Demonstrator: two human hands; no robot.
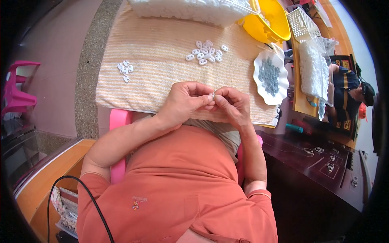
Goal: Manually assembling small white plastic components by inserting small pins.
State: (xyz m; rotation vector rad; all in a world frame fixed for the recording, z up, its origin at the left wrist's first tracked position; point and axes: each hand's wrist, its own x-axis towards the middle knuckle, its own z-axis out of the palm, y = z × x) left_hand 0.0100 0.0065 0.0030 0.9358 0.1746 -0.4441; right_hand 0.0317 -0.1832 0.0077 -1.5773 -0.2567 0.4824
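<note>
My left hand (183,100) and my right hand (235,104) meet over the near edge of the striped cloth (162,52). Thumbs and forefingers of both are pinched together on a small white piece (213,94), mostly covered by the fingertips. Beyond them lies a loose pile of white oval pieces with two holes each (205,51). Several smaller white pieces (126,71) sit in a group to the left. On the right, a white wavy-edged plate (259,87) bears a heap of small grey-blue pieces (269,76).
A clear bin full of white pieces (182,12) stands at the far edge, beside a yellow basket (279,24). Farther right are a white perforated basket (303,24), another bin of white pieces (314,69) and a person in dark clothes (346,91). A pink stool (18,89) stands left.
</note>
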